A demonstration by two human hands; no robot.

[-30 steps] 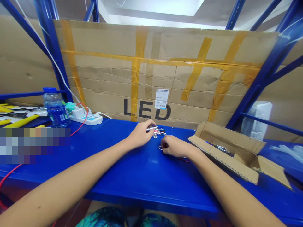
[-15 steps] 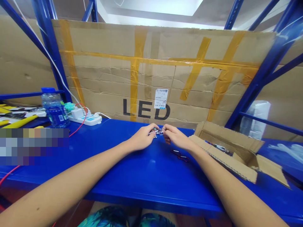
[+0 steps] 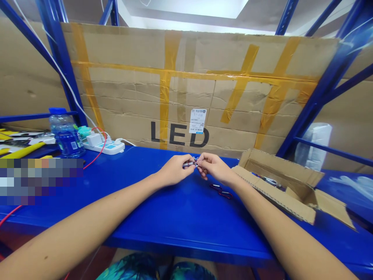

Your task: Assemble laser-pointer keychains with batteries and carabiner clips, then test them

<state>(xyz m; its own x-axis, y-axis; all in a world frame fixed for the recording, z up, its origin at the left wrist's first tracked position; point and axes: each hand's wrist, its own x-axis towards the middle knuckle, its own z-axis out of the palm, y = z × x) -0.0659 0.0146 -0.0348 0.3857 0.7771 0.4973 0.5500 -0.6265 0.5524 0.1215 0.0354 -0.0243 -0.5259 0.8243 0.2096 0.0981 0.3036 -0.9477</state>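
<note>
Over the middle of the blue table, my left hand (image 3: pixel 177 170) is closed in a pinch around a small bundle of shiny silver metal pieces (image 3: pixel 188 164), which may be carabiners. My right hand (image 3: pixel 214 167) meets it from the other side, thumb and forefinger pinched at the bundle's right end. Fingers cover most of the bundle, so its exact kind is unclear. Just below my right hand, two dark red carabiners with silver gates lie on the table: one carabiner (image 3: pixel 216 186) farther left, the other carabiner (image 3: pixel 226 193) nearer my right forearm.
An open cardboard box (image 3: pixel 279 206) at right holds a tool with metal loops (image 3: pixel 270 181). At left stand a blue-capped bottle (image 3: pixel 65 134) and a white power strip (image 3: pixel 115 147) with a red cable. A large cardboard sheet (image 3: pixel 134 105) backs the blue table (image 3: pixel 175 217).
My right fingertips have shifted slightly left and closed in on the metal bundle. The bundle has turned a little in my left hand. The two carabiners on the table stay put.
</note>
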